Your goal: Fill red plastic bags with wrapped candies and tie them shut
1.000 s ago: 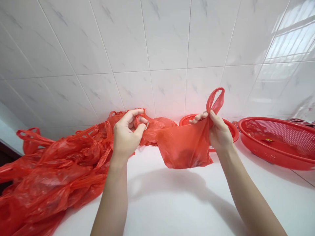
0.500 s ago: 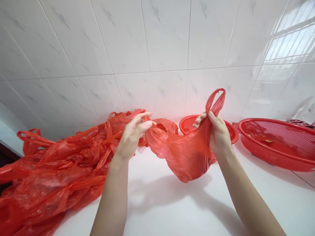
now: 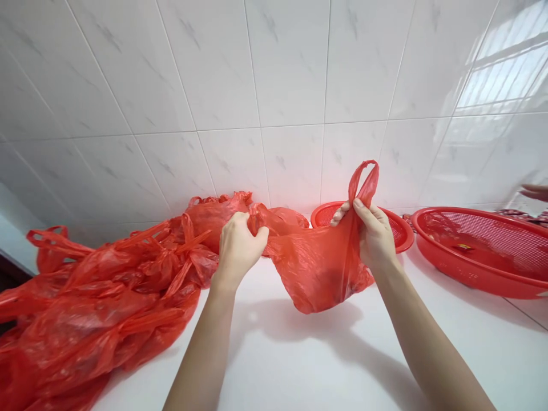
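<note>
A red plastic bag point(image 3: 319, 265) hangs stretched between my two hands above the white table point(image 3: 295, 365). My left hand point(image 3: 242, 248) is closed around one gathered end of it, with the thumb pressed along the plastic. My right hand point(image 3: 372, 228) pinches the other end, and a loop handle point(image 3: 363, 182) sticks up above its thumb. The lower part of the bag sags off the table. A darker patch shows at its lower right, but what is inside I cannot make out.
A large heap of red plastic bags point(image 3: 103, 308) covers the left side, reaching the tiled wall point(image 3: 226, 160). Behind my right hand sits a red mesh basket point(image 3: 400, 231). A bigger red basket point(image 3: 483, 274) with small items stands at right. Another person's hand point(image 3: 535, 192) shows at the right edge.
The fingers of my left hand have closed around the bag's end, where they were loosely spread before. My right hand has shifted slightly left. Another person's hand has appeared at the right edge.
</note>
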Tool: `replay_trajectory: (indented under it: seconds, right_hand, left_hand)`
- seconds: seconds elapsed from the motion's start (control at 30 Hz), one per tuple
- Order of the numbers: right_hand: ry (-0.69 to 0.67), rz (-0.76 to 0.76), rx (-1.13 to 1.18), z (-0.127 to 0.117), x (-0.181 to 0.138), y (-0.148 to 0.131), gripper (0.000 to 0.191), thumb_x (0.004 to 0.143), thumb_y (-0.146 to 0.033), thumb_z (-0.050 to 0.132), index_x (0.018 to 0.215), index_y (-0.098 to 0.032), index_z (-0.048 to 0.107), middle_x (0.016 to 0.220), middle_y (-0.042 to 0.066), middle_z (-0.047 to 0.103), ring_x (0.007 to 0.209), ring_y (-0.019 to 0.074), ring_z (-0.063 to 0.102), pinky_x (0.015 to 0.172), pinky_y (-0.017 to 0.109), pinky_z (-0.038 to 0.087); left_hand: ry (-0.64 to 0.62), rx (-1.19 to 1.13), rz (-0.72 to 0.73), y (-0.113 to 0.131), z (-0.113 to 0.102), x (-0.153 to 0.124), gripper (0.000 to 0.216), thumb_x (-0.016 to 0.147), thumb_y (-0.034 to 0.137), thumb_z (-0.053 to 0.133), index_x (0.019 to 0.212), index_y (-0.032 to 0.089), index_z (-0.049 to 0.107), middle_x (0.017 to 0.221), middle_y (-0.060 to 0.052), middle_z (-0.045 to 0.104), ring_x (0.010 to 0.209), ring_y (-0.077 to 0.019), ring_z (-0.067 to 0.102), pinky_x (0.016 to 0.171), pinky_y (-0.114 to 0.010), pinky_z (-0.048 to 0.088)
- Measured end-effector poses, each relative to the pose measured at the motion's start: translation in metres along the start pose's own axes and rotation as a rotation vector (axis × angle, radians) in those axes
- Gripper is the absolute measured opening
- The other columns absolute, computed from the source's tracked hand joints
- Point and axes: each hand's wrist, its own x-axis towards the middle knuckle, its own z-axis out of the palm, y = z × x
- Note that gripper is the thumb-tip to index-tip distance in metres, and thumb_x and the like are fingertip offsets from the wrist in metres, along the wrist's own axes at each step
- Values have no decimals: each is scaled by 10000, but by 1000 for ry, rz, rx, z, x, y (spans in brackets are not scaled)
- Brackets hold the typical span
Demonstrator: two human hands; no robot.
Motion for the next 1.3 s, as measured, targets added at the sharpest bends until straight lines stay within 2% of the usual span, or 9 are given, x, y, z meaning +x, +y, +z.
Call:
replay_trajectory:
  seconds: [0.2, 0.3, 0.4, 0.53, 0.73, 0.9, 1.0, 1.1, 1.3]
  right_hand:
    - [-5, 76, 76, 3, 0, 2, 255, 819, -429, 772, 747, -200, 685, 660, 9, 674, 691, 195, 706, 717, 358, 613]
    - [-15, 85, 73, 3, 0, 1, 252, 813, -419, 777, 742, -195, 688, 664, 8, 673, 677, 187, 704, 705, 345, 614]
    - [2, 68, 53, 2, 1, 0, 255, 805, -419, 783, 732, -194, 688, 651, 5, 665, 658, 183, 698, 688, 338, 614]
    - [40, 48, 59, -2, 3, -2, 261, 802, -422, 789, 728, -192, 689, 659, 0, 666, 617, 165, 679, 655, 321, 608]
    - [53, 74, 83, -3, 5, -2, 263, 801, -408, 793, 729, -175, 694, 656, 9, 679, 561, 118, 635, 582, 241, 560]
    - [58, 117, 99, -5, 8, 1, 285, 764, -426, 815, 724, -179, 679, 650, 5, 672, 559, 118, 629, 565, 237, 542]
    - [48, 147, 55, -8, 9, 1, 296, 761, -440, 808, 734, -175, 678, 602, -17, 628, 447, 71, 496, 502, 223, 485]
    - [-56, 225, -88, -6, 5, -1, 302, 799, -453, 756, 739, -169, 670, 492, -64, 494, 383, 45, 300, 410, 213, 346]
    - [-474, 327, -404, 15, -16, -7, 107, 868, -263, 593, 786, -195, 601, 581, -78, 363, 486, 73, 305, 440, 225, 237]
  left_hand:
    - [-200, -442, 53, 1, -15, -1, 190, 751, 347, 665, 677, 198, 573, 633, 22, 544, 585, -143, 514, 564, -266, 427]
    - [-188, -324, 54, 4, -14, -4, 75, 702, 246, 702, 755, 197, 680, 631, 38, 557, 557, -128, 493, 554, -257, 420]
    - [-141, -143, 92, 2, -8, -5, 307, 671, 99, 601, 909, 217, 755, 685, 24, 627, 591, -147, 552, 630, -278, 468]
    - [-7, -111, 122, 0, -6, -2, 305, 708, 151, 612, 965, 211, 764, 787, -20, 696, 697, -187, 627, 733, -318, 517]
    - [-199, -388, 40, 0, -26, 0, 299, 733, 459, 753, 864, 190, 751, 832, -52, 751, 655, -183, 660, 567, -272, 519]
    - [-466, -411, -48, -6, -48, 1, 437, 680, 429, 836, 1063, 234, 752, 600, 8, 685, 555, -186, 650, 517, -270, 528]
    - [-548, -520, 12, -6, -54, 1, 292, 677, 385, 847, 906, 217, 782, 632, -11, 678, 586, -177, 649, 552, -279, 554]
    - [-538, -675, 141, 0, -46, -2, 174, 698, 356, 840, 724, 198, 769, 687, -33, 668, 597, -153, 614, 523, -262, 532]
    - [-318, -796, 365, 18, -3, -17, 119, 785, 327, 796, 814, 212, 781, 979, -86, 726, 908, -211, 680, 747, -306, 584]
